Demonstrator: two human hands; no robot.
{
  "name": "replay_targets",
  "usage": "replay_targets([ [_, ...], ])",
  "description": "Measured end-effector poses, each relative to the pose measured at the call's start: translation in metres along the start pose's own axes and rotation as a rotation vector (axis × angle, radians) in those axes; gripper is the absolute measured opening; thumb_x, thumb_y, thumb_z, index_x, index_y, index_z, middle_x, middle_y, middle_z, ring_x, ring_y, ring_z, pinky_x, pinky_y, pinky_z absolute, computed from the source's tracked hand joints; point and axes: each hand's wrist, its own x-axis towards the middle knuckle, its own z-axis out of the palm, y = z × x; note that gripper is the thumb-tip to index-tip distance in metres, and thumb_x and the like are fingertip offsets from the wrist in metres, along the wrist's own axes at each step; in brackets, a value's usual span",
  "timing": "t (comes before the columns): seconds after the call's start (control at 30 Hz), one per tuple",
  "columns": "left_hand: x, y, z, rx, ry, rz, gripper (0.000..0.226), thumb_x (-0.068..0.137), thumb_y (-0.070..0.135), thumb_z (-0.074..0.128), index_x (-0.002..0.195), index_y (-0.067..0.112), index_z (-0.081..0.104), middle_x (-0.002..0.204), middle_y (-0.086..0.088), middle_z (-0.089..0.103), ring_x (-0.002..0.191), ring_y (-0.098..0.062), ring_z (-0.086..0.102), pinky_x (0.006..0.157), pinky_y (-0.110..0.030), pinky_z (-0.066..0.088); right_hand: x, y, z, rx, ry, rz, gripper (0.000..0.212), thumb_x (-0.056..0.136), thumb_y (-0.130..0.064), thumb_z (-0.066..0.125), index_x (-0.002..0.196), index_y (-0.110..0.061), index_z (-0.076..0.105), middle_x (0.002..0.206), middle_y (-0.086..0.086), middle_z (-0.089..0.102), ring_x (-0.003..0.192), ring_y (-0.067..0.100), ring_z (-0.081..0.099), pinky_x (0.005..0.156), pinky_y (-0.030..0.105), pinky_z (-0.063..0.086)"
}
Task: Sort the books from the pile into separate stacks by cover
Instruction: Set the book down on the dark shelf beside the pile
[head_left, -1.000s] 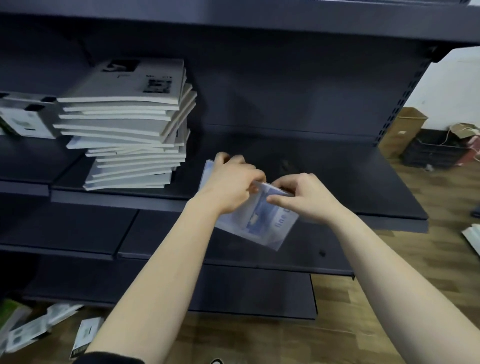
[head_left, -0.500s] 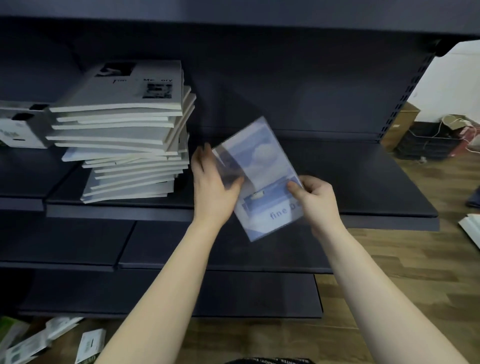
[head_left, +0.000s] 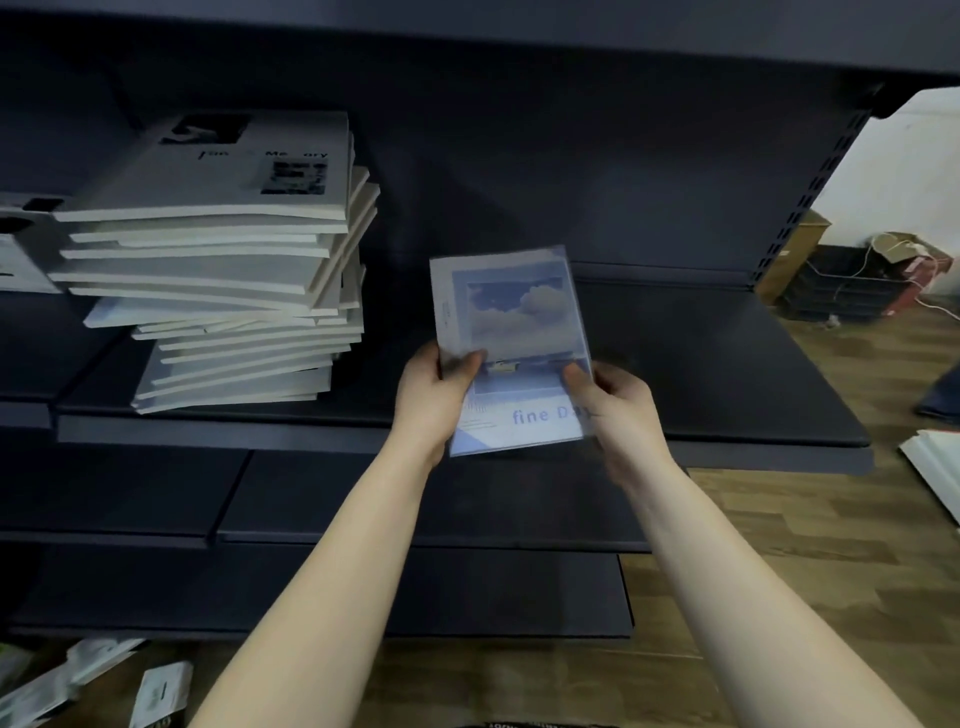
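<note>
A pale blue book (head_left: 511, 332) with a cloud picture and the words "fine Day" is held cover-up over the dark shelf (head_left: 727, 374). My left hand (head_left: 434, 395) grips its lower left edge, thumb on the cover. My right hand (head_left: 618, 402) grips its lower right edge the same way. To the left on the same shelf stands a tall uneven stack of white books (head_left: 228, 270), the top one with black pictures on its cover. Another white book (head_left: 21, 249) lies at the far left edge.
Lower dark shelves (head_left: 415, 499) step out below the hands. Small white packets (head_left: 156, 693) lie on the wooden floor at lower left. A cardboard box (head_left: 795, 254) and black crates (head_left: 841, 286) stand at the far right, white books (head_left: 935, 467) on the floor beside them.
The blue book has turned from a tilt to nearly upright and cover-up, and has moved right and forward over the shelf. Both hands have slid to its lower edges.
</note>
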Motion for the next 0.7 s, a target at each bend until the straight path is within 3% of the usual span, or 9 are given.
replay_targets([
  [0.13, 0.022, -0.004, -0.003, 0.045, 0.079, -0.009, 0.029, 0.088, 0.021, 0.065, 0.113, 0.012, 0.053, 0.106, 0.000, 0.065, 0.098, -0.016, 0.062, 0.085, -0.033, 0.051, 0.014, -0.001, -0.005, -0.147, 0.030, 0.005, 0.026, 0.095, -0.034, 0.052, 0.095, -0.012, 0.066, 0.087, 0.010, 0.071, 0.080, 0.018, 0.067, 0.069, 0.034, 0.053],
  [0.27, 0.045, -0.006, -0.010, 0.174, 0.111, -0.041, 0.022, 0.090, 0.022, 0.060, 0.110, 0.014, 0.052, 0.095, 0.006, 0.060, 0.086, -0.010, 0.058, 0.063, -0.018, 0.042, 0.033, 0.002, -0.019, -0.255, 0.049, -0.012, 0.012, 0.093, -0.027, 0.054, 0.099, -0.024, 0.064, 0.089, 0.004, 0.071, 0.081, 0.018, 0.069, 0.080, 0.042, 0.057],
  [0.4, 0.069, -0.004, -0.013, 0.224, 0.077, -0.091, 0.027, 0.086, 0.023, 0.062, 0.111, 0.016, 0.057, 0.101, 0.001, 0.064, 0.089, -0.016, 0.062, 0.070, -0.028, 0.050, 0.054, 0.005, -0.034, -0.327, 0.073, -0.029, 0.011, 0.083, -0.033, 0.058, 0.091, -0.028, 0.066, 0.083, -0.001, 0.072, 0.079, 0.018, 0.070, 0.081, 0.050, 0.055],
  [0.53, 0.078, -0.002, -0.011, 0.298, 0.042, -0.078, 0.035, 0.077, 0.015, 0.065, 0.111, 0.016, 0.056, 0.095, 0.005, 0.062, 0.091, -0.017, 0.062, 0.063, -0.024, 0.046, 0.063, 0.010, -0.045, -0.410, 0.096, -0.067, 0.029, 0.072, -0.055, 0.060, 0.090, -0.033, 0.068, 0.085, -0.006, 0.071, 0.084, 0.017, 0.067, 0.081, 0.047, 0.055],
  [0.63, 0.085, -0.005, -0.006, 0.356, 0.068, -0.021, 0.053, 0.083, 0.014, 0.065, 0.130, 0.017, 0.042, 0.100, 0.009, 0.054, 0.091, -0.012, 0.055, 0.060, -0.018, 0.041, 0.073, 0.017, -0.053, -0.523, 0.095, -0.099, 0.017, 0.082, -0.042, 0.060, 0.091, -0.030, 0.068, 0.090, -0.010, 0.070, 0.086, 0.012, 0.066, 0.078, 0.040, 0.055],
  [0.7, 0.089, -0.011, -0.003, 0.423, 0.075, 0.030, 0.050, 0.087, 0.013, 0.061, 0.132, 0.020, 0.039, 0.112, 0.001, 0.053, 0.096, -0.015, 0.055, 0.064, -0.021, 0.044, 0.077, 0.020, -0.056, -0.580, 0.088, -0.116, 0.011, 0.087, -0.035, 0.061, 0.093, -0.029, 0.068, 0.090, -0.012, 0.069, 0.085, 0.011, 0.065, 0.072, 0.030, 0.051],
])
